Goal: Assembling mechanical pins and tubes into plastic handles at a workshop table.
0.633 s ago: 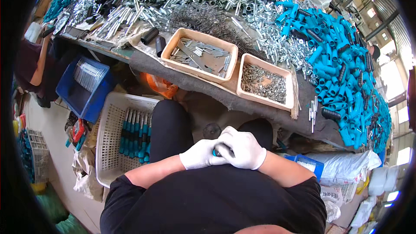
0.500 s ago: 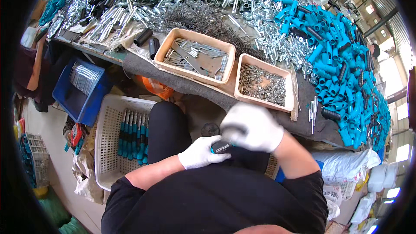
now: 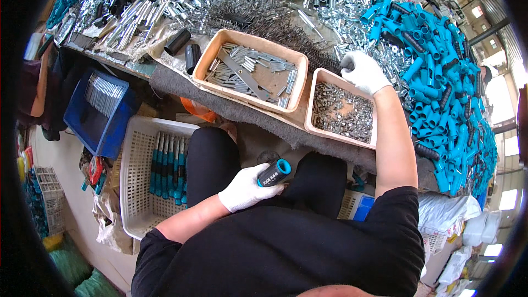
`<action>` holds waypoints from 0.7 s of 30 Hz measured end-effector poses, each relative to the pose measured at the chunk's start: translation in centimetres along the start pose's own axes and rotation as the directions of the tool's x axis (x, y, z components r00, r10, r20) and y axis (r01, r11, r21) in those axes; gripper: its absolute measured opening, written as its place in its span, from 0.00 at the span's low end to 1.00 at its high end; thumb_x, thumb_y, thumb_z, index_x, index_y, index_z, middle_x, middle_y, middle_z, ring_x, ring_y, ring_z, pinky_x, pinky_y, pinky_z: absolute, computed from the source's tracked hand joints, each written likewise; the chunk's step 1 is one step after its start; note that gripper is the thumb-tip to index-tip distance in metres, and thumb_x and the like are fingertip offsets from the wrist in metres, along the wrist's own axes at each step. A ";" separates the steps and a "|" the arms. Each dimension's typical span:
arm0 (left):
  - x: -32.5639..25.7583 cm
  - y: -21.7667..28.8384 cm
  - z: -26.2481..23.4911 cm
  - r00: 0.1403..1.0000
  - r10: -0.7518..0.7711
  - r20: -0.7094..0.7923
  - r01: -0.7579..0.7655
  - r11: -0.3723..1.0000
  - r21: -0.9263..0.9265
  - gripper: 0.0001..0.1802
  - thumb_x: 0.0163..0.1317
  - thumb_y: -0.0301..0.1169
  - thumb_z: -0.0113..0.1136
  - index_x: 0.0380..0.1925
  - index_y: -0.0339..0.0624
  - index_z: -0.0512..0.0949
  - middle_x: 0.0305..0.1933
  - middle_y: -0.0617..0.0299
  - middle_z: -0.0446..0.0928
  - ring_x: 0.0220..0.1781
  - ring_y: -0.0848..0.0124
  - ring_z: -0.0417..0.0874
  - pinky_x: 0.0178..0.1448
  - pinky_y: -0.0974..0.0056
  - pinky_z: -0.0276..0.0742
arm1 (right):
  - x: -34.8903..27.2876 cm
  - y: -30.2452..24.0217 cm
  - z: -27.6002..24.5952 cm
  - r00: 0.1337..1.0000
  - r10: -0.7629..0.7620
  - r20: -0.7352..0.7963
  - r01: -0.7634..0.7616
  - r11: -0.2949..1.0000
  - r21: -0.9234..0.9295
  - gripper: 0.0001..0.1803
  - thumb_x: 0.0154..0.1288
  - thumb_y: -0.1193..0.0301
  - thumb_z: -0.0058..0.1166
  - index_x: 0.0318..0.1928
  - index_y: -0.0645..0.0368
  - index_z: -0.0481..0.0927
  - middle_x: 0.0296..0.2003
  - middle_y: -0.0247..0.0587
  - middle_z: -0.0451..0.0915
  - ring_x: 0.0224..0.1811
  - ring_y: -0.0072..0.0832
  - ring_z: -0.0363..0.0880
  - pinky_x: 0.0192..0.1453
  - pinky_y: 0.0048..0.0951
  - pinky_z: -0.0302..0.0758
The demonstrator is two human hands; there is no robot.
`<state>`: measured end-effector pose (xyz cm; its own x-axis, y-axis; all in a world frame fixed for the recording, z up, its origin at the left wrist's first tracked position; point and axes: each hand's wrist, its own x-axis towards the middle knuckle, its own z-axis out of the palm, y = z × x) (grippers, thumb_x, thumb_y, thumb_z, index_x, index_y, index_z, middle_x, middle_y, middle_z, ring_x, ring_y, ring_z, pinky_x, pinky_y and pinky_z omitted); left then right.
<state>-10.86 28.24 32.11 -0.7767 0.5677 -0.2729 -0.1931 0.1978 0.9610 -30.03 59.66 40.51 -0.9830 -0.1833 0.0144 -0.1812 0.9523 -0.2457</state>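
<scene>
Resting in the closed grip of the white-gloved left hand (image 3: pixel 245 190), a black cylindrical handle with a teal rim (image 3: pixel 273 174) tilts above the black-trousered thighs (image 3: pixel 318 179), its open end facing up and to the right. The white-gloved right hand (image 3: pixel 364 71) is at the far edge of a shallow cream tray (image 3: pixel 342 137) of small metal fittings (image 3: pixel 334 110), fingers curled (whether around anything, I cannot tell). Left of that tray sits a larger cream tray (image 3: pixel 242 95); heaped teal plastic tubes (image 3: pixel 426 82) lie to the right.
</scene>
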 end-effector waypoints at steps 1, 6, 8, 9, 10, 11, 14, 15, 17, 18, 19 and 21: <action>0.0 -0.6 0.2 1.000 -0.005 -0.005 0.005 1.000 -0.002 0.17 0.53 0.38 0.69 0.37 0.40 0.76 0.28 0.67 0.74 0.30 0.80 0.70 0.37 0.70 0.71 | -0.1 -0.2 0.0 0.997 0.043 -0.065 -0.038 0.996 0.075 0.09 0.53 0.70 0.59 0.34 0.61 0.80 0.34 0.47 0.80 0.37 0.38 0.80 0.45 0.33 0.76; -0.4 0.5 0.6 1.000 0.003 -0.006 -0.003 1.000 -0.004 0.16 0.54 0.37 0.69 0.35 0.41 0.75 0.26 0.68 0.74 0.23 0.81 0.72 0.29 0.71 0.69 | -0.1 1.7 1.0 0.996 0.015 -0.083 0.029 0.863 0.504 0.12 0.63 0.73 0.54 0.46 0.63 0.78 0.38 0.40 0.82 0.39 0.25 0.80 0.46 0.29 0.77; -0.9 0.6 1.0 1.000 -0.001 0.003 0.001 1.000 -0.026 0.15 0.54 0.36 0.68 0.35 0.42 0.75 0.26 0.68 0.74 0.23 0.81 0.72 0.29 0.71 0.69 | -0.5 1.1 0.3 0.994 0.090 -0.063 -0.030 0.773 0.634 0.12 0.68 0.74 0.48 0.49 0.65 0.77 0.36 0.41 0.83 0.37 0.25 0.82 0.47 0.26 0.76; -1.1 0.7 1.2 1.000 -0.003 0.008 0.003 0.998 -0.055 0.14 0.54 0.35 0.68 0.34 0.42 0.74 0.25 0.69 0.74 0.22 0.81 0.72 0.28 0.72 0.68 | -0.9 0.6 -0.6 0.991 0.112 -0.072 -0.043 0.780 0.624 0.12 0.69 0.73 0.47 0.49 0.65 0.77 0.35 0.41 0.83 0.37 0.25 0.82 0.47 0.25 0.76; -1.2 0.8 1.4 1.000 0.001 0.012 0.000 0.999 -0.043 0.14 0.54 0.35 0.68 0.34 0.42 0.74 0.25 0.69 0.74 0.22 0.81 0.72 0.28 0.72 0.68 | -0.9 1.6 -0.6 0.977 0.153 -0.150 -0.026 0.780 0.625 0.12 0.70 0.74 0.46 0.49 0.65 0.77 0.32 0.40 0.83 0.36 0.25 0.82 0.46 0.25 0.76; -1.4 0.9 1.5 1.000 -0.007 0.009 0.008 0.998 -0.066 0.13 0.54 0.34 0.68 0.34 0.43 0.74 0.25 0.69 0.73 0.22 0.81 0.72 0.28 0.72 0.69 | -1.9 0.5 -1.5 0.961 0.167 -0.222 0.009 0.780 0.626 0.13 0.70 0.69 0.46 0.49 0.62 0.78 0.35 0.37 0.82 0.36 0.22 0.79 0.40 0.24 0.74; -2.1 1.4 1.5 1.000 -0.004 -0.015 0.004 1.000 -0.026 0.13 0.54 0.32 0.68 0.35 0.43 0.73 0.25 0.69 0.73 0.22 0.81 0.72 0.28 0.72 0.69 | -7.5 -3.9 -4.4 0.941 0.030 -0.336 0.212 0.722 0.658 0.10 0.66 0.72 0.51 0.45 0.62 0.80 0.39 0.40 0.82 0.41 0.26 0.80 0.46 0.27 0.75; -2.0 1.3 1.6 0.999 0.010 -0.036 -0.010 1.000 0.016 0.14 0.53 0.32 0.68 0.34 0.43 0.73 0.25 0.69 0.72 0.22 0.81 0.72 0.27 0.72 0.69 | -9.8 -6.4 -4.6 0.953 -0.057 -0.297 0.242 0.731 0.638 0.10 0.64 0.71 0.54 0.44 0.60 0.81 0.39 0.41 0.82 0.40 0.27 0.80 0.46 0.28 0.75; -2.2 0.8 1.9 0.999 0.040 -0.029 -0.039 0.998 0.054 0.14 0.53 0.31 0.68 0.34 0.42 0.73 0.25 0.69 0.73 0.24 0.81 0.72 0.29 0.71 0.70 | -13.6 -10.0 -3.1 0.847 -0.429 -0.314 0.517 0.802 0.300 0.06 0.59 0.73 0.56 0.38 0.56 0.81 0.31 0.41 0.79 0.37 0.35 0.80 0.44 0.32 0.75; -2.4 0.8 2.2 0.996 0.070 -0.053 -0.066 0.995 0.074 0.13 0.53 0.31 0.68 0.34 0.42 0.73 0.25 0.68 0.74 0.25 0.81 0.73 0.30 0.71 0.70 | -15.4 -11.3 -2.2 0.843 -0.476 -0.249 0.537 0.724 0.433 0.04 0.59 0.71 0.57 0.35 0.55 0.81 0.31 0.42 0.79 0.37 0.41 0.79 0.43 0.36 0.76; -2.6 1.1 2.7 0.997 0.079 0.009 -0.079 0.992 0.101 0.13 0.53 0.31 0.68 0.34 0.42 0.73 0.25 0.68 0.74 0.25 0.81 0.73 0.30 0.71 0.70 | -16.9 -12.1 -0.9 0.791 -0.574 -0.212 0.610 0.706 0.361 0.04 0.59 0.70 0.57 0.34 0.55 0.79 0.30 0.42 0.78 0.35 0.42 0.79 0.40 0.37 0.76; -2.9 1.7 3.2 0.993 -0.112 -0.031 0.114 0.991 0.074 0.16 0.53 0.35 0.68 0.39 0.38 0.77 0.29 0.57 0.78 0.32 0.73 0.79 0.41 0.65 0.75 | -19.6 -12.9 1.5 0.838 -0.489 -0.243 0.545 0.720 0.430 0.06 0.61 0.67 0.55 0.33 0.55 0.76 0.29 0.41 0.77 0.32 0.41 0.79 0.35 0.38 0.77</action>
<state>-7.00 29.49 34.43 -0.7683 0.5174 -0.3769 -0.2353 0.3194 0.9179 -8.42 50.61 41.99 -0.7424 -0.5599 0.3679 -0.6526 0.4804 -0.5859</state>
